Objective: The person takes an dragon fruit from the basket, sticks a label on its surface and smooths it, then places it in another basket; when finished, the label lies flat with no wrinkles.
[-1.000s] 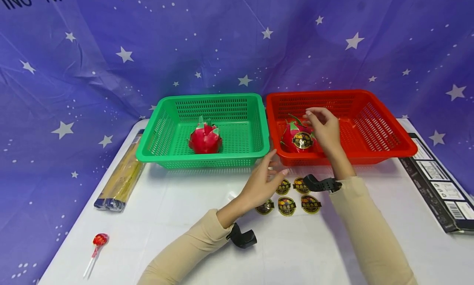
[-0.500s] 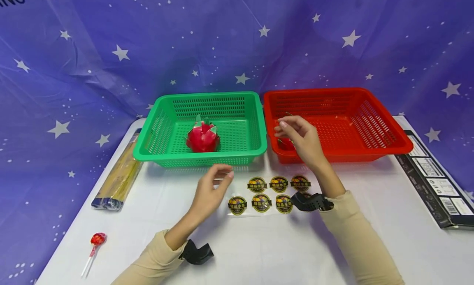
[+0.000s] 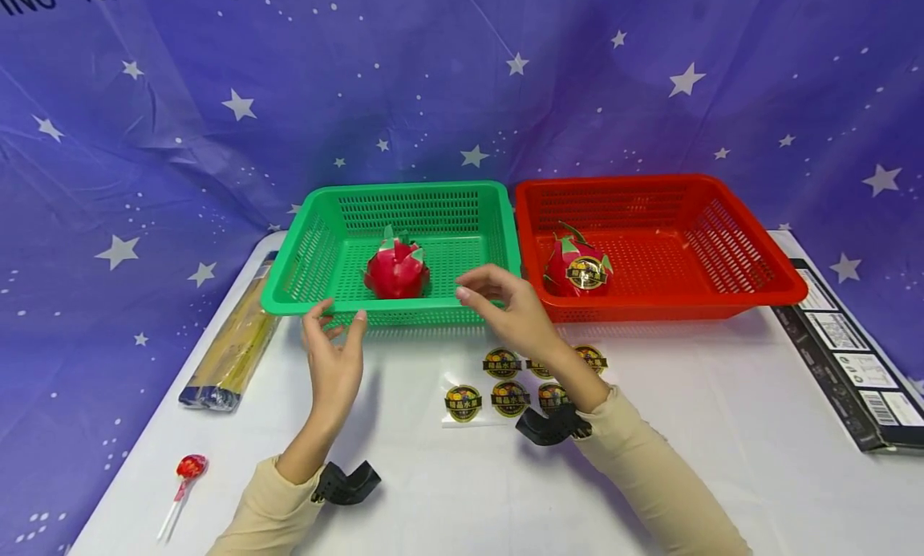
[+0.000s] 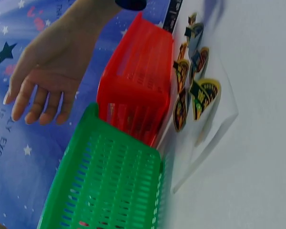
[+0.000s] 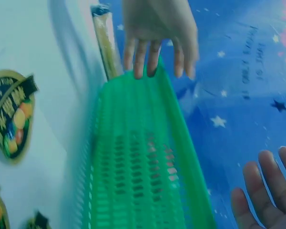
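My left hand (image 3: 335,371) is at the front left of the green basket (image 3: 433,306), fingers spread and fingertips right at the rim. The right hand (image 3: 516,311) hovers near that basket's front right corner, fingers loosely bent with nothing between them. Inside the green basket sits a red dragon fruit (image 3: 397,271) with no sticker showing. A second dragon fruit (image 3: 559,269) lies in the red basket (image 3: 686,302) and bears a round black-and-gold sticker (image 3: 586,273). The right wrist view shows the left hand (image 5: 159,33) over the green basket's far end.
A sheet of round fruit stickers (image 3: 510,398) lies on the white table in front of the baskets, partly under the right forearm. At the left are a wrapped yellowish pack (image 3: 234,339) and a red lollipop (image 3: 191,466). A black-and-white box (image 3: 852,355) lies at the right.
Both hands have moved left, the right one from over the red basket, the left one to the green basket's front left. The stickered dragon fruit is uncovered again; the sticker sheet has shifted left.
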Available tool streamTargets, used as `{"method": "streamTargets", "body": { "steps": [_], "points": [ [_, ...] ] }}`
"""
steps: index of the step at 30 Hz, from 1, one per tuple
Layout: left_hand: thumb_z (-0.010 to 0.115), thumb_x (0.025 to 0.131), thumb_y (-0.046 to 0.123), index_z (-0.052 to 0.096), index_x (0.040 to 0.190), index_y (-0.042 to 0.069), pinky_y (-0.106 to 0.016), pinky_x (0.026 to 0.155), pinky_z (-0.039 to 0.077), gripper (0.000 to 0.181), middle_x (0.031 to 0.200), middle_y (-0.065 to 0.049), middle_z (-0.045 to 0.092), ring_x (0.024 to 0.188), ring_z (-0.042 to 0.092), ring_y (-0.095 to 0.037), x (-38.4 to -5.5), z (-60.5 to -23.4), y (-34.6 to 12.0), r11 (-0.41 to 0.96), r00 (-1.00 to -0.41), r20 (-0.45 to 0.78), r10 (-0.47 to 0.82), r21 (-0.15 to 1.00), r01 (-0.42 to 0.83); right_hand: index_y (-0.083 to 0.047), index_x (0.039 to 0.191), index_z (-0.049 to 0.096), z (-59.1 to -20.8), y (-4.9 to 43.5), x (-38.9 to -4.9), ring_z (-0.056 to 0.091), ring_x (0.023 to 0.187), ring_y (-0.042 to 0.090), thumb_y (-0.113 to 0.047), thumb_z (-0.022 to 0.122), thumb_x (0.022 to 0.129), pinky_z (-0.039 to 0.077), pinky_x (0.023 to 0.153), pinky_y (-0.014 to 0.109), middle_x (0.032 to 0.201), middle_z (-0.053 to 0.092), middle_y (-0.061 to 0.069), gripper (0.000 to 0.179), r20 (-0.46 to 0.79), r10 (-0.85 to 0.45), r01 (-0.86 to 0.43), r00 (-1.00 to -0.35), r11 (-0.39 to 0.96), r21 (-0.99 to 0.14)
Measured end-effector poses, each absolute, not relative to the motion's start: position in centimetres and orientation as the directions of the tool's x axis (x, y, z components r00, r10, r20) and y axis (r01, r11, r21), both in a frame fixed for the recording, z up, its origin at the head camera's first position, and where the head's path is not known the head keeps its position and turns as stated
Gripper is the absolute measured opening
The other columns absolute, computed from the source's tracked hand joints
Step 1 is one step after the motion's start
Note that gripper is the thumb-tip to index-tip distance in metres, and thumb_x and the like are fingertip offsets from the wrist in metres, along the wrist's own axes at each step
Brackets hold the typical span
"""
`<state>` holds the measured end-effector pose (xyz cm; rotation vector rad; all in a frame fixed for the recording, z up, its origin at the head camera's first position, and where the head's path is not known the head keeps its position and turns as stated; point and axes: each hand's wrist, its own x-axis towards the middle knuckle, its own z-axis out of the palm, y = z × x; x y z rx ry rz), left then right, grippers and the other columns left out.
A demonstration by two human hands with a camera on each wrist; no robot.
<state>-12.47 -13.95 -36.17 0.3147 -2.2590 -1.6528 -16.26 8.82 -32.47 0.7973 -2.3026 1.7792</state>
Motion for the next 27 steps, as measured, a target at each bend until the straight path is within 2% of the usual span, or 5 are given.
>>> {"method": "streamTargets", "body": {
  "steps": [4, 7, 15, 21, 27],
  "points": [
    [0.051, 0.088, 0.047, 0.018, 0.138, 0.015, -0.05, 0.103, 0.023, 0.068, 0.137, -0.019, 0.01, 0.13, 0.018, -0.035, -13.2, -36.6, -14.4, 0.284, -0.91, 0.095, -0.404, 0.958, -0.026, -0.01, 0.103, 0.063, -33.0, 7.1, -16.4, 0.06, 0.088, 0.011, -0.018, 0.06, 0.087, 0.048, 0.084, 0.031, 0.096, 0.066, 0.004, 0.018, 0.446, -0.329, -0.523, -0.832, 0.202, -0.828],
    [0.053, 0.086, 0.049, 0.019, 0.137, 0.016, -0.05, 0.109, 0.014, 0.07, 0.14, -0.016, 0.009, 0.136, 0.011, -0.03, -13.7, -36.9, -14.4, 0.27, -0.893, 0.1, -0.438, 0.962, -0.025, -0.009, 0.109, 0.063, -33.4, 6.0, -16.8, 0.059, 0.096, 0.012, -0.018, 0.06, 0.087, 0.047, 0.087, 0.034, 0.104, 0.066, 0.004, 0.024, 0.482, -0.327, -0.561, -0.813, 0.216, -0.799],
    [0.062, 0.081, 0.044, 0.026, 0.129, 0.009, -0.041, 0.11, 0.015, 0.069, 0.135, -0.013, 0.017, 0.135, 0.015, -0.023, -14.8, -37.8, -14.2, 0.246, -0.835, 0.171, -0.523, 0.968, 0.044, -0.015, 0.133, 0.046, -33.4, 3.2, -18.4, 0.039, 0.129, 0.017, -0.029, 0.06, 0.087, 0.038, 0.101, 0.042, 0.141, 0.041, 0.001, 0.05, 0.449, -0.329, -0.549, -0.831, 0.344, -0.762],
    [0.066, 0.079, 0.041, 0.026, 0.128, 0.012, -0.043, 0.108, 0.017, 0.07, 0.134, -0.012, 0.016, 0.133, 0.018, -0.023, -14.9, -38.2, -14.3, 0.265, -0.825, 0.202, -0.528, 0.962, 0.065, -0.019, 0.139, 0.036, -33.2, 1.7, -20.3, 0.032, 0.133, 0.021, -0.034, 0.054, 0.089, 0.038, 0.101, 0.044, 0.147, 0.03, 0.002, 0.055, 0.4, -0.35, -0.528, -0.847, 0.483, -0.698],
    [0.068, 0.078, 0.04, 0.027, 0.127, 0.011, -0.045, 0.107, 0.019, 0.071, 0.132, -0.012, 0.018, 0.131, 0.019, -0.023, -15.0, -38.2, -14.2, 0.254, -0.824, 0.205, -0.528, 0.964, 0.077, -0.019, 0.137, 0.039, -33.0, 0.6, -22.3, 0.044, 0.12, 0.021, -0.03, 0.054, 0.089, 0.045, 0.092, 0.037, 0.136, 0.04, 0.007, 0.052, 0.412, -0.357, -0.544, -0.838, 0.512, -0.664]
  ]
}}
